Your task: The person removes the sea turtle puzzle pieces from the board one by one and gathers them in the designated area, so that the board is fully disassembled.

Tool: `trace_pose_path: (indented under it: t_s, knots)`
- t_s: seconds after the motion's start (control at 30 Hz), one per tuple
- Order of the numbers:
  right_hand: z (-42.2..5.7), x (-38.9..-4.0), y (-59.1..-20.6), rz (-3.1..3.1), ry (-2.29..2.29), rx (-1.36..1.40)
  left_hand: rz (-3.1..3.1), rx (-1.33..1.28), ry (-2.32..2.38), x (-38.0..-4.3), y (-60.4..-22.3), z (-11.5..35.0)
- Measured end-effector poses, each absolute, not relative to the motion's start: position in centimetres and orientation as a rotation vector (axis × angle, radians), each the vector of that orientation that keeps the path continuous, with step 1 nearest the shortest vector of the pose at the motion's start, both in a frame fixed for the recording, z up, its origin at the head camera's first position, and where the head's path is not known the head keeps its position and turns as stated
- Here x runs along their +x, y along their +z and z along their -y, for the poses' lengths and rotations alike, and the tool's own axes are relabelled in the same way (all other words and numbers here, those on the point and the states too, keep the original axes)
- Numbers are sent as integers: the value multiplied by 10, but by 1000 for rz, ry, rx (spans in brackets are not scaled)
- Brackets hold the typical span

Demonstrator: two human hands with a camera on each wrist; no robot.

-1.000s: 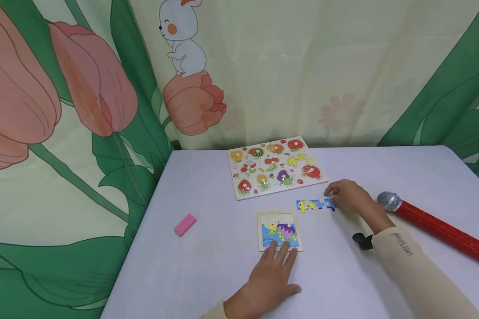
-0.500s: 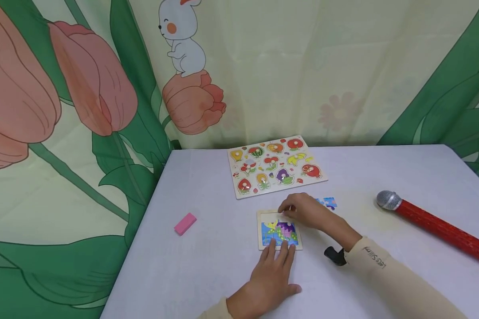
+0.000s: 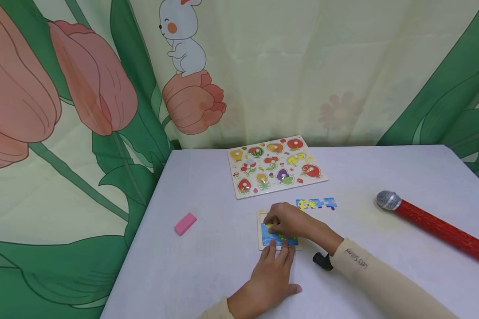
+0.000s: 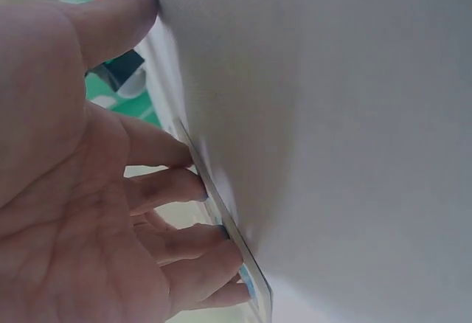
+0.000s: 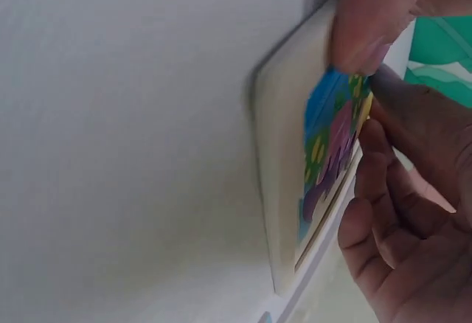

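Observation:
A small wooden jigsaw tray (image 3: 260, 235) lies in the middle of the white table, partly filled with blue, purple, yellow and green pieces (image 5: 335, 135). My left hand (image 3: 263, 281) rests with straight, spread fingers on the tray's near edge; its fingertips (image 4: 193, 183) touch the frame. Over the tray's upper left part, my right hand (image 3: 293, 220) pinches a puzzle piece between thumb and index finger, low against the picture. The fingers mostly hide that piece. Beyond the tray lie loose puzzle pieces (image 3: 309, 204), with another blue piece (image 3: 330, 203) at their right end.
A fruit peg puzzle board (image 3: 279, 166) lies behind the tray. To the left is a pink block (image 3: 185, 223); at the right lies a red microphone (image 3: 439, 226). A printed curtain (image 3: 283, 79) hangs behind the table. A black wrist camera (image 3: 322, 261) sits under the right sleeve.
My right hand has moved left from the loose pieces to the tray's top edge, then down onto its upper left part. My left hand has stayed on the tray.

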State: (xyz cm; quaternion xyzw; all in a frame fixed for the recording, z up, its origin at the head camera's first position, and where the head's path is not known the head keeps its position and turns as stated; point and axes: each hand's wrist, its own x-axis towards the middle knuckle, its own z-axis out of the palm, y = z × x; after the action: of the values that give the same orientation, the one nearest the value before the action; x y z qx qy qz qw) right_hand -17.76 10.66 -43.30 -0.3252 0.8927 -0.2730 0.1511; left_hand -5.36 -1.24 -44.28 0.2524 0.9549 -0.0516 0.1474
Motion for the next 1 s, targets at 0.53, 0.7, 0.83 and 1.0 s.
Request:
trace_pose_path:
  t_s: [0.53, 0.7, 0.83, 1.0]
  knots:
    - [-113, -180, -428, -2475, -1039, -853, -2742, 721, -126, -54, -442, 14]
    - [-145, -190, -410, -2536, -1042, -733, -2740, 704, -102, -52, -443, 11]
    - [-174, -197, -401, -2566, -959, -506, -2747, 687, -127, -52, -443, 10]
    - [-192, -196, -406, -2545, -904, -364, -2739, 679, -131, -52, -442, 9]
